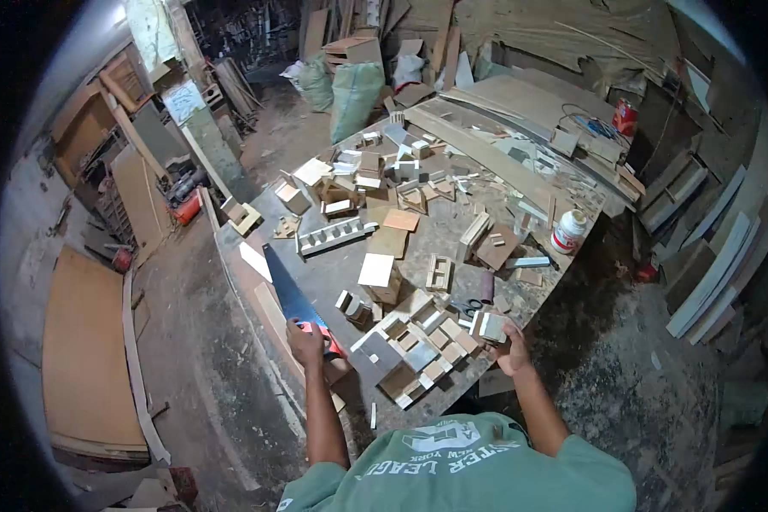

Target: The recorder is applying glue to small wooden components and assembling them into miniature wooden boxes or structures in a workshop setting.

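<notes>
My left hand [305,343] is closed round the red handle of a handsaw at the table's left edge. The saw's blue blade [288,286] points away from me, close over the tabletop. My right hand [512,352] grips a small wooden block [491,327] with a pale top, near the table's right edge. Between my hands lies a wooden model [414,341] made of small box-like compartments. Just left of it stands a little wooden piece [352,305] with a white top. A pair of scissors [467,306] rests beyond the block, beside a dark cylinder [487,288].
Many wooden offcuts and small box pieces cover the table [256,222]. A white bottle [568,231] stands near its right edge, and a long board [486,162] lies across its far side. Sacks [356,98] stand behind. Panels [90,350] lean at the left.
</notes>
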`<state>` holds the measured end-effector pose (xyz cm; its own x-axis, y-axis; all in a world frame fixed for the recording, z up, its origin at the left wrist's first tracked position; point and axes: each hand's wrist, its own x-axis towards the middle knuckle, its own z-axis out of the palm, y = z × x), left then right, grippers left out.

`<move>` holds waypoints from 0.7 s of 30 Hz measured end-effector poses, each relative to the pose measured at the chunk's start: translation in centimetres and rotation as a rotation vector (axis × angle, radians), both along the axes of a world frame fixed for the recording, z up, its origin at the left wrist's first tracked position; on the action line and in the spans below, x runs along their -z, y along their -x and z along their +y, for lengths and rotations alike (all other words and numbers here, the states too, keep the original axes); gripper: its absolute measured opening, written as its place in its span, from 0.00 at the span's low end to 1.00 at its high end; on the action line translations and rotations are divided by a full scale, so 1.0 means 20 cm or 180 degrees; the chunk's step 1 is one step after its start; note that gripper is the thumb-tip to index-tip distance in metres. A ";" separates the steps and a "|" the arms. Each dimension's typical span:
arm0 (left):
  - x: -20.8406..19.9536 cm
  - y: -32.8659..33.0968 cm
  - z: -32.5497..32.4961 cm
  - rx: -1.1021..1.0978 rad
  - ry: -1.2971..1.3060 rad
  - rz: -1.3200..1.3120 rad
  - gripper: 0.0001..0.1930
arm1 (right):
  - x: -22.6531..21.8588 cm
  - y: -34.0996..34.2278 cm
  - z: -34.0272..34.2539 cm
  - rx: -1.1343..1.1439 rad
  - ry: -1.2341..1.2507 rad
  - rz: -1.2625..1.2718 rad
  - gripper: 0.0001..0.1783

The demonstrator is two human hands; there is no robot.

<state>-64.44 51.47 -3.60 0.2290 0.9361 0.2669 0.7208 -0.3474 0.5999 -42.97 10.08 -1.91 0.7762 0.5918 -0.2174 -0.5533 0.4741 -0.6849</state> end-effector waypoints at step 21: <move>0.25 0.40 -0.09 0.0081 0.1771 -0.2710 0.22 | 0.13 0.07 -0.04 -0.0041 0.0188 0.0241 0.31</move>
<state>-72.51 49.67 -8.64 0.1877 0.9747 -0.1213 -0.0249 0.1281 0.9914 -44.36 9.21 -4.58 0.7487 0.5860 -0.3100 -0.6103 0.4266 -0.6675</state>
